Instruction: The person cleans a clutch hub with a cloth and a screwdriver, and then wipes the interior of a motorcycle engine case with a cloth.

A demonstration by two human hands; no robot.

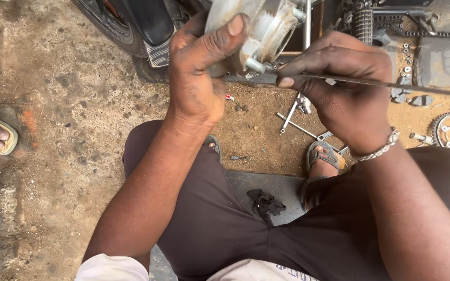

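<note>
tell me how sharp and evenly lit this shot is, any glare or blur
Head view: soft, even daylight with no hard shadows; the left hand and metal hub are sharp, with mild glare on the hub's pale face; the thin rod in the right hand smears slightly toward the right edge.

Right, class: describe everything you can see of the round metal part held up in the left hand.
The round metal part looks like pale grey cast metal, dusty, with a hollow round opening and short studs protruding from its face. The left hand grips it from the side, thumb across its rim, holding it tilted above the dirt ground. The right hand's thin rod meets its lower edge.
</note>
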